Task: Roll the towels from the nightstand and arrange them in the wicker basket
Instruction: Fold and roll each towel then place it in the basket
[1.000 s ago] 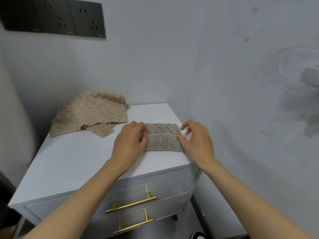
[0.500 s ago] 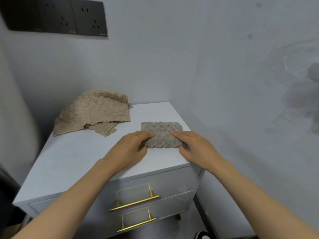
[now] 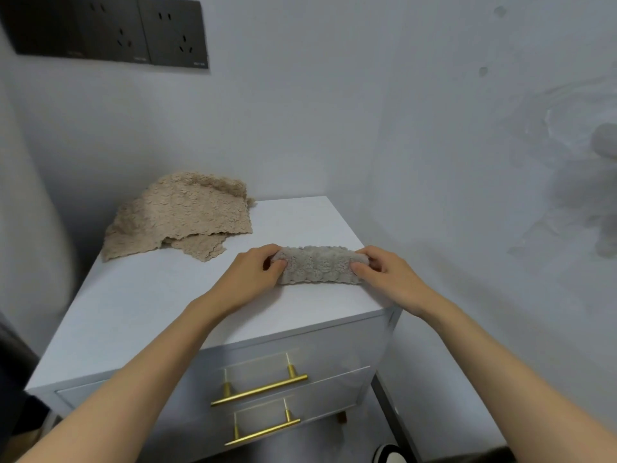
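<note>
A small grey-beige textured towel (image 3: pixel 319 265), rolled into a short cylinder, lies on the right front part of the white nightstand (image 3: pixel 140 309). My left hand (image 3: pixel 253 274) grips its left end with curled fingers and thumb. My right hand (image 3: pixel 384 274) grips its right end the same way. A larger tan towel (image 3: pixel 180 212) lies loose and crumpled at the back left of the nightstand top. No wicker basket is in view.
The nightstand stands in a corner, with walls close behind and to the right. Two drawers with gold handles (image 3: pixel 258 390) face me. Dark wall sockets (image 3: pixel 110 28) sit high on the back wall. A shoe tip (image 3: pixel 387 454) shows on the floor.
The grey towel has gone from a flatter fold to a tighter roll. My hands shifted from its near edge to gripping its two ends.
</note>
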